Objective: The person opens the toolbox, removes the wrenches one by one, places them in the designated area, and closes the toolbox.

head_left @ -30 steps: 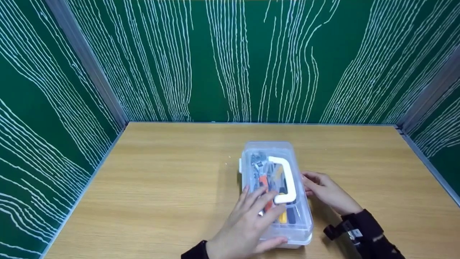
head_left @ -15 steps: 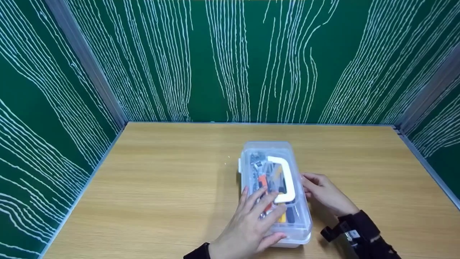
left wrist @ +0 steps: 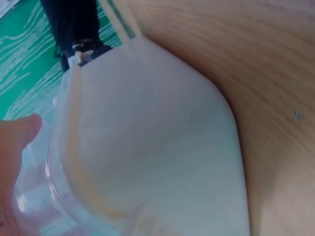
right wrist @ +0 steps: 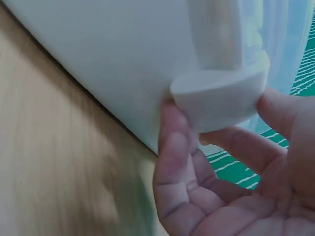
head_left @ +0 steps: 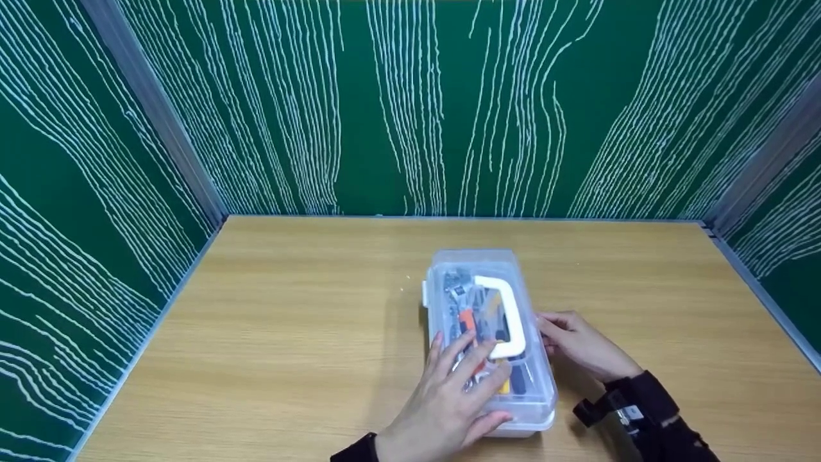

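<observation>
A clear-lidded plastic toolbox (head_left: 539, 385) with a white carry handle (head_left: 513, 317) stands lengthwise on the table. Its lid is down. Through it I see an orange-handled adjustable wrench (head_left: 467, 317) and yellow and dark tool handles. My left hand (head_left: 442, 398) rests on the near left part of the lid with fingers spread; in the left wrist view its thumb (left wrist: 30, 129) touches the clear lid. At the box's right side, my right hand (head_left: 584, 343) pinches a white latch (right wrist: 221, 101) between thumb and fingers. The latch's tab stands out from the white wall in the right wrist view.
The wooden table (head_left: 288, 321) extends around the box. Green panels (head_left: 397, 96) with white wavy lines enclose it at the back and both sides, with grey posts (head_left: 154, 102) at the corners. Tiny specks lie left of the box.
The head view has shifted very slightly. Both hands keep their places on the toolbox, and the lid stays down.
</observation>
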A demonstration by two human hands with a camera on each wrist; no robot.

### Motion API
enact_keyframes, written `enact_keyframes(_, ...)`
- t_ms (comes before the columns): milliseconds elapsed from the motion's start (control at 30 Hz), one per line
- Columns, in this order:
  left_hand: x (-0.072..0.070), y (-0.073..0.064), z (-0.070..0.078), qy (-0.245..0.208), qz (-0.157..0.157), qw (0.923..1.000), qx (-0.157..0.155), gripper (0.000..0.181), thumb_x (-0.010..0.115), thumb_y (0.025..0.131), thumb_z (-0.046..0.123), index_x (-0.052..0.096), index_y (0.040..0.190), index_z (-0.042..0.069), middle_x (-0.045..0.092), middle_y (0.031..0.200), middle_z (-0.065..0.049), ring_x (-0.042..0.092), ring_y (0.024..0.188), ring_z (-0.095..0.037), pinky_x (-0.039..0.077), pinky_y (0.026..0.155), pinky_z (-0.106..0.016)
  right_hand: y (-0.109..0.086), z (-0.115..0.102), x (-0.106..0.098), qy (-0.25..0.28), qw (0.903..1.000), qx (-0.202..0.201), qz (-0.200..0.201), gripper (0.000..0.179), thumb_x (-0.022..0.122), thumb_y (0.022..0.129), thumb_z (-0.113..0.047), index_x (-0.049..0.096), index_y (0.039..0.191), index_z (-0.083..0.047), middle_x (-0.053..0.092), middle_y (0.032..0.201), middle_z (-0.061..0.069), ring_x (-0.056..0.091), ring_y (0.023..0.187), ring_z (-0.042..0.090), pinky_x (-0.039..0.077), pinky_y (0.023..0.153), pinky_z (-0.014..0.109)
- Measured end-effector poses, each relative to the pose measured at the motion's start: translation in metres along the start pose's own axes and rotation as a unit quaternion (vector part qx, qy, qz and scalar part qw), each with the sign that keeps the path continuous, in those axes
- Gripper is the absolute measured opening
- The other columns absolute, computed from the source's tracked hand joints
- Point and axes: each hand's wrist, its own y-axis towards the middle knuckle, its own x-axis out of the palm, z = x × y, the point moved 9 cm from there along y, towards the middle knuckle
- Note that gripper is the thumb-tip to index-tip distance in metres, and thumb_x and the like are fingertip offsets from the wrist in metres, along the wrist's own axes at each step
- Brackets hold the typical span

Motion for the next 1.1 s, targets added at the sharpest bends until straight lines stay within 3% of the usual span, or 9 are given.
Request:
enact_keyframes(433, -0.0013, 0.0006, 0.0027, 0.017, 0.002, 0.9995, 0.027, 0.047, 0.059, 0.107, 0.053, 0.064, 0.144, 0.023, 0.057, 0.158, -0.005, 0.046, 0.153, -0.036, 0.048, 0.114, -0.071, 0.0016, 0.0018, 0.0022, 0.030, 0.9996, 0.003, 0.000, 0.052, 0.048, 0.116, -0.028, 0.056, 0.143, 0.016, 0.079, 0.112, -0.003, 0.076, 0.100, 0.010, 0.063, 0.089, 0.026)
enact_keyframes(667, -0.0004, 0.0005, 0.0020, 0.003, -0.015, 0.9994, 0.030, 0.047, 0.056, 0.109, 0.052, 0.062, 0.145, 0.023, 0.054, 0.161, -0.005, 0.044, 0.154, -0.036, 0.046, 0.114, -0.073, -0.0003, 0.0018, 0.0013, 0.019, 0.9997, 0.012, 0.008, 0.053, 0.049, 0.116, -0.028, 0.053, 0.146, 0.015, 0.079, 0.111, -0.003, 0.075, 0.099, 0.010, 0.062, 0.088, 0.026)
enact_keyframes(900, 0.0023, 0.0001, -0.0021, -0.041, -0.046, 0.9978, 0.024, 0.048, 0.052, 0.111, 0.050, 0.059, 0.150, 0.022, 0.050, 0.164, -0.004, 0.040, 0.157, -0.039, 0.042, 0.115, -0.077, -0.0018, -0.0011, -0.0026, -0.005, 0.9995, 0.017, 0.025, 0.049, 0.050, 0.115, -0.028, 0.060, 0.140, 0.014, 0.075, 0.099, -0.004, 0.069, 0.085, 0.009, 0.059, 0.079, 0.024)
enact_keyframes(1100, 0.0027, -0.0005, -0.0019, -0.045, -0.055, 0.9972, 0.025, 0.048, 0.051, 0.112, 0.050, 0.058, 0.151, 0.023, 0.049, 0.165, -0.003, 0.040, 0.158, -0.039, 0.042, 0.115, -0.078, -0.0023, -0.0004, -0.0027, -0.017, 0.9989, 0.026, 0.034, 0.049, 0.051, 0.115, -0.029, 0.060, 0.140, 0.013, 0.074, 0.098, -0.002, 0.068, 0.084, 0.009, 0.059, 0.079, 0.024)
